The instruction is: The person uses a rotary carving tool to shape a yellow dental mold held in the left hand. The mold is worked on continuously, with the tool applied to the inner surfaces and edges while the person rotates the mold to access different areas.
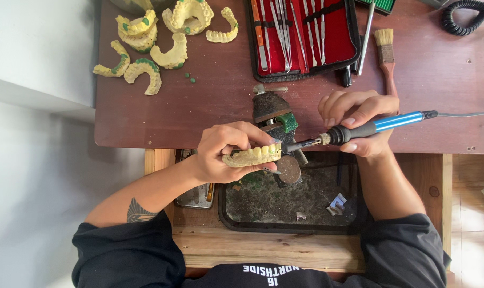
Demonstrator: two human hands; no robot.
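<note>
My dark sleeves [130,256] sit lowest in view, pushed up off both forearms, and just past them a pull-out wooden shelf [263,248] carries a black tray [290,210] with grit and a few scraps of foil in it. Over that tray my left hand [220,152] is curled closed around a yellow dental cast [252,156], thumb under it and fingers over the top, the row of teeth turned toward my right. My right hand [359,125] is wrapped shut around an electric heated tool [359,129] with a black grip and blue handle, held like a pen. Its dark metal tip points left and meets the end of the cast nearest it; I cannot tell whether it truly touches. A grey cord runs off the handle to the right.

Behind my hands, a small bench vise [274,109] with a green part is fixed at the edge of the brown table [199,112]. Farther back, more yellow casts [156,42] lie in a loose heap at the left, well apart from my hands. A red-lined case of metal instruments [303,34] lies open at the centre, with a wooden-handled brush [386,56] beside it.
</note>
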